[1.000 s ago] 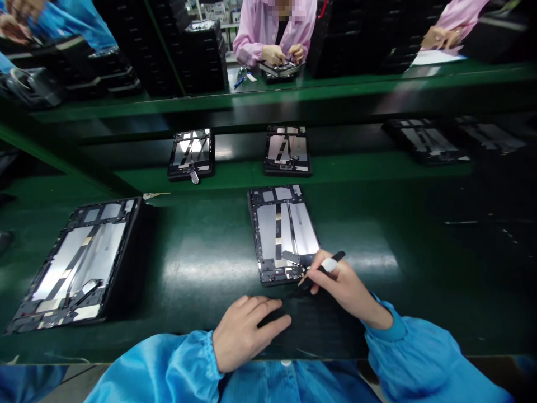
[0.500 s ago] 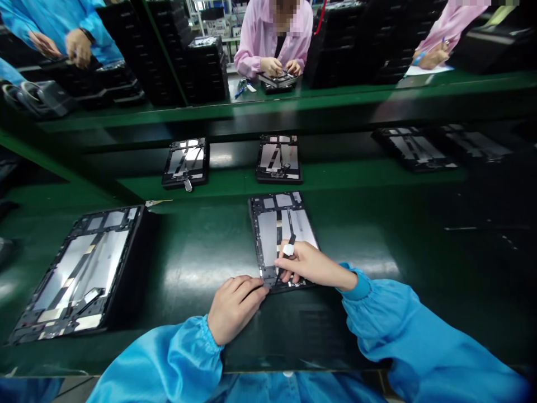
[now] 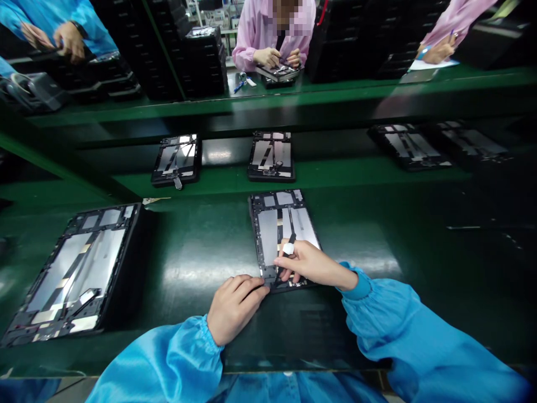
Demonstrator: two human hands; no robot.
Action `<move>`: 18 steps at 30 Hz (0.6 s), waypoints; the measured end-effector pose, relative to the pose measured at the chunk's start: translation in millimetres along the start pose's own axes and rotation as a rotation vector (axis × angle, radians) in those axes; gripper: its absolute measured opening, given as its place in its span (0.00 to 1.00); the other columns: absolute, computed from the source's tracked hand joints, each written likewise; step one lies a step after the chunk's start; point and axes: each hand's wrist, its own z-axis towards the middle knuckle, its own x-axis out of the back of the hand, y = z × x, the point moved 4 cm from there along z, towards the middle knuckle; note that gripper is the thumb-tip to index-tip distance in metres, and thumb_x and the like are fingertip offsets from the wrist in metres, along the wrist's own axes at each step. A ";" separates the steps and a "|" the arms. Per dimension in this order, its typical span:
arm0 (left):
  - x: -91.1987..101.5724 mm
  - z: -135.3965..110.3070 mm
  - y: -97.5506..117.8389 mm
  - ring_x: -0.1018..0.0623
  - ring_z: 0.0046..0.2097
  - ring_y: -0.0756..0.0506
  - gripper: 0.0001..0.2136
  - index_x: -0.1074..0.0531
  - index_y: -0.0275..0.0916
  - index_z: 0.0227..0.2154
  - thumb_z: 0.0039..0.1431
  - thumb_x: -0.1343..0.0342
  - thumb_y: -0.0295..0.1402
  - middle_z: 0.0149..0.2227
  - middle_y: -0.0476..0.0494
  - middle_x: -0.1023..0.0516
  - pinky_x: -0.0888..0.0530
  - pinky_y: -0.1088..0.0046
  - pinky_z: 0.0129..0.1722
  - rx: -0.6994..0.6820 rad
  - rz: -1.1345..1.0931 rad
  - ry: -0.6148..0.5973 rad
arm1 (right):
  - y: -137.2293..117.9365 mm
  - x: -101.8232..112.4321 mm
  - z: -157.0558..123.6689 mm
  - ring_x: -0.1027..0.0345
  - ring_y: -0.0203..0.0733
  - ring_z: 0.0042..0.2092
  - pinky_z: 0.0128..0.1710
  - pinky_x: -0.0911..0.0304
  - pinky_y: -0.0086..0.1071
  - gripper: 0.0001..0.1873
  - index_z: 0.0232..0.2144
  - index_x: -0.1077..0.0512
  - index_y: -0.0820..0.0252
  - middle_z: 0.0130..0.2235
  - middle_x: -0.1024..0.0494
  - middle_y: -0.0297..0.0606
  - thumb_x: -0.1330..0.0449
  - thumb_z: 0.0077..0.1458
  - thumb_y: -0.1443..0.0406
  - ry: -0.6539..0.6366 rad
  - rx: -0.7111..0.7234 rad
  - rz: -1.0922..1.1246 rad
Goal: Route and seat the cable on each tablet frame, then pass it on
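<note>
As the fingers [image 3: 296, 270] of the right hand [image 3: 316, 267] pinch a black pen-shaped tool [image 3: 288, 250], its tip at the near edge of a tablet frame [image 3: 268, 235], the left hand [image 3: 232, 309] rests its closed-together fingertips on that frame's near corner. The frame lies on a green workbench [image 3: 201, 246], with a larger frame [image 3: 71, 274] well to the left.

The right hand [image 3: 312, 266] hides the tablet frame's [image 3: 268, 235] lower edge.
</note>
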 end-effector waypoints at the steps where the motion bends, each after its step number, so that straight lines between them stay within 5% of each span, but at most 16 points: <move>1: 0.1 0.1 0.0 0.26 0.43 0.45 0.07 0.27 0.37 0.45 0.67 0.48 0.26 0.44 0.44 0.22 0.28 0.69 0.41 0.000 -0.001 0.002 | -0.3 -0.1 0.1 0.22 0.40 0.27 0.19 0.31 0.22 0.09 0.29 0.32 0.61 0.22 0.22 0.34 0.37 0.55 0.61 0.003 -0.002 0.002; 10: -0.8 -1.4 -0.7 0.26 0.43 0.45 0.08 0.27 0.37 0.45 0.68 0.49 0.27 0.44 0.44 0.22 0.29 0.69 0.41 -0.004 0.019 -0.012 | -2.9 -0.1 -1.2 0.22 0.41 0.27 0.19 0.31 0.24 0.09 0.29 0.32 0.61 0.22 0.22 0.34 0.38 0.55 0.61 0.022 0.000 -0.025; 18: 7.4 3.9 8.7 0.27 0.43 0.44 0.16 0.28 0.40 0.51 0.70 0.58 0.25 0.46 0.43 0.23 0.31 0.69 0.36 -0.120 0.251 -0.083 | -2.9 3.8 -8.0 0.21 0.44 0.30 0.22 0.29 0.27 0.09 0.29 0.34 0.58 0.23 0.23 0.33 0.39 0.56 0.60 0.084 0.057 -0.003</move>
